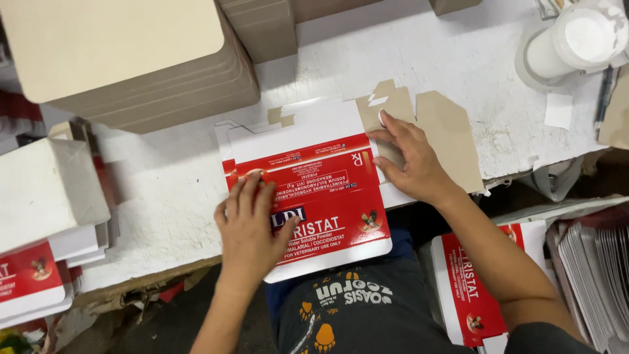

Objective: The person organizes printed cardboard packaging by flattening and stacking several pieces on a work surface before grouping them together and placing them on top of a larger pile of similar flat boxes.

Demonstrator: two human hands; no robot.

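White, scuffed worktable (pixel 183 177) spread below, chalky and worn. At upper left, a thick stack of plain tan board sheets (pixel 131 59), corners rounded. Flat at the table's near edge, a glossy red-and-white carton blank (pixel 321 190), unfolded, its brown unprinted flap (pixel 451 137) turned out to the right. Left hand (pixel 252 229) laid palm down on the blank's lower left, fingers spread and flat, gripping nothing. Right hand (pixel 409 164) pressing the blank's right edge beside the flap, fingers extended, loosely open. At upper right, a white tub (pixel 576 42), contents possibly paste, hard to tell. More printed blanks (pixel 472 288) stacked below right.
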